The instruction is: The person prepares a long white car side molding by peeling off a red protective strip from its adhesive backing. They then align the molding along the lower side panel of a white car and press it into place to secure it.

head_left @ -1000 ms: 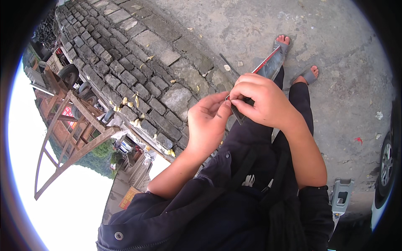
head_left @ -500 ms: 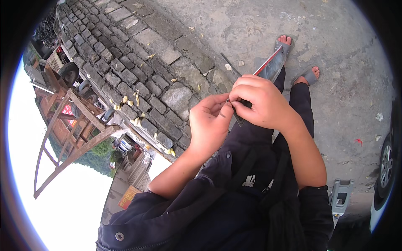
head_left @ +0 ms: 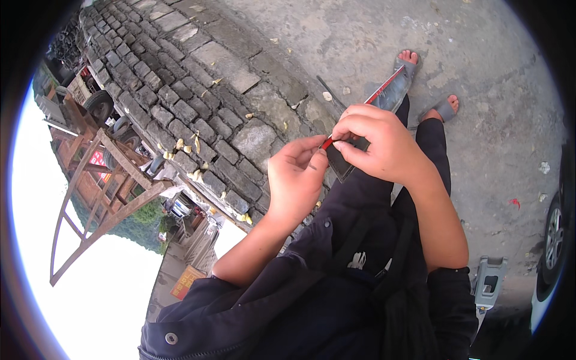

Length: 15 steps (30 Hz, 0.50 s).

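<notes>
A long, dark, glossy strip (head_left: pixel 391 95) with a red band along one edge slants from my lap toward my feet. Its near end (head_left: pixel 339 165) shows dark below my fingers. Between my two hands a short length of red tape (head_left: pixel 327 143) is visible. My left hand (head_left: pixel 295 180) is closed, thumb and forefinger pinching one side of that tape. On the other side my right hand (head_left: pixel 381 147) pinches it, thumb against forefinger, its back covering the middle of the dark strip. A small dark mark is on my left thumb.
Stone paving (head_left: pixel 180 90) strewn with pale yellow scraps lies to the left, concrete ground (head_left: pixel 480 72) to the right. My sandalled feet (head_left: pixel 444 108) stand on the concrete. A rusty metal frame (head_left: pixel 114 210) is at the left, a grey plastic piece (head_left: pixel 489 282) and a car wheel (head_left: pixel 553 234) at the right.
My hands have drawn slightly apart, the left one shifting a little left. Red tape now shows between the fingertips, where little of it was visible before.
</notes>
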Tool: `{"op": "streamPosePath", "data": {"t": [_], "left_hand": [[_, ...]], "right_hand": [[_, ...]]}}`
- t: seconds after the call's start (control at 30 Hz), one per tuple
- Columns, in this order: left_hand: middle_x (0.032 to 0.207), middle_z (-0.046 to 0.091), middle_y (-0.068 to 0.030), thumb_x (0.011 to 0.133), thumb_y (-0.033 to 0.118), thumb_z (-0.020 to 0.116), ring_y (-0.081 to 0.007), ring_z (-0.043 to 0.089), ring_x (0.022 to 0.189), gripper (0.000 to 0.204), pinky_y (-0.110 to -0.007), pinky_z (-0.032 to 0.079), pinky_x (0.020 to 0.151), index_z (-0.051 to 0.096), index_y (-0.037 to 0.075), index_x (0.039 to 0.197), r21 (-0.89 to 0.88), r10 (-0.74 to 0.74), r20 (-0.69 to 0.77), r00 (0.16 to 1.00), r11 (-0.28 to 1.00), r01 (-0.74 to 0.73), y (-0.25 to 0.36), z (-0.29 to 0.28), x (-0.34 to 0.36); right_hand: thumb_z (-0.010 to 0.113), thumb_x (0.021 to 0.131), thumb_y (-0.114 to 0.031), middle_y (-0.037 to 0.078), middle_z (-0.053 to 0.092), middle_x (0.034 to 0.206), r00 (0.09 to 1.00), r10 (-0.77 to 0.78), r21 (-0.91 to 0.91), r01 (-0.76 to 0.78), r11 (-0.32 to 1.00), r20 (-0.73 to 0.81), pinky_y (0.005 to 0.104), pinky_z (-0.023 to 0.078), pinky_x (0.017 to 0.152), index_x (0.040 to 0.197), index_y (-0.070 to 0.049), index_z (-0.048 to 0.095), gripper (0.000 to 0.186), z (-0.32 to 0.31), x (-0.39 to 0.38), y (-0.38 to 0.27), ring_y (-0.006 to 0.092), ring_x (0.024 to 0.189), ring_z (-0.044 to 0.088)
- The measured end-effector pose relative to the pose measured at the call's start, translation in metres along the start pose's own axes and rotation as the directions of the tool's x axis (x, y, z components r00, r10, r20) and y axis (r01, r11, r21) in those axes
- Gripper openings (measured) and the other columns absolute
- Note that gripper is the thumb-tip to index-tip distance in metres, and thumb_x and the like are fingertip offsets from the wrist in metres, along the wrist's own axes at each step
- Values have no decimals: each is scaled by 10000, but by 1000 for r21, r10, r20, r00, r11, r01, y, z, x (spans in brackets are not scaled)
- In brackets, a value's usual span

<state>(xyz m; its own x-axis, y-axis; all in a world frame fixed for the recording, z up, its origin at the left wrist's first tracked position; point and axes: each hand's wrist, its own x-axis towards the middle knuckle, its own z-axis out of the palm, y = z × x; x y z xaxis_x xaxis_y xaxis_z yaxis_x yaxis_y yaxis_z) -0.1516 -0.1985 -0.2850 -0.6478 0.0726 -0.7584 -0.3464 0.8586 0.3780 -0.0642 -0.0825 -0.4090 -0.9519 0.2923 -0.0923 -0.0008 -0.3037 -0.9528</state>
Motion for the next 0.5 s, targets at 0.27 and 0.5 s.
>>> {"op": "streamPosePath", "data": {"t": [0.27, 0.5], "left_hand": [[958, 715, -119, 911, -5, 596, -34, 593, 736, 385, -180, 465, 603, 536, -78, 1285, -81, 16, 3, 1000, 997, -16, 1, 6, -3], [966, 713, -126, 910, -18, 596, -29, 585, 724, 414, -180, 458, 585, 513, -69, 1313, -70, 26, 9, 1000, 997, -25, 1, 7, -1]], "right_hand": [[686, 770, -61, 90, 603, 809, 999, -37, 78, 34, 996, 26, 386, 485, 676, 848, -27, 642, 96, 5, -2, 1, 290, 763, 601], [675, 797, -87, 92, 588, 810, 994, -52, -10, 54, 999, 95, 406, 475, 692, 833, -38, 597, 99, 1, 1, 0, 312, 797, 592]]}}
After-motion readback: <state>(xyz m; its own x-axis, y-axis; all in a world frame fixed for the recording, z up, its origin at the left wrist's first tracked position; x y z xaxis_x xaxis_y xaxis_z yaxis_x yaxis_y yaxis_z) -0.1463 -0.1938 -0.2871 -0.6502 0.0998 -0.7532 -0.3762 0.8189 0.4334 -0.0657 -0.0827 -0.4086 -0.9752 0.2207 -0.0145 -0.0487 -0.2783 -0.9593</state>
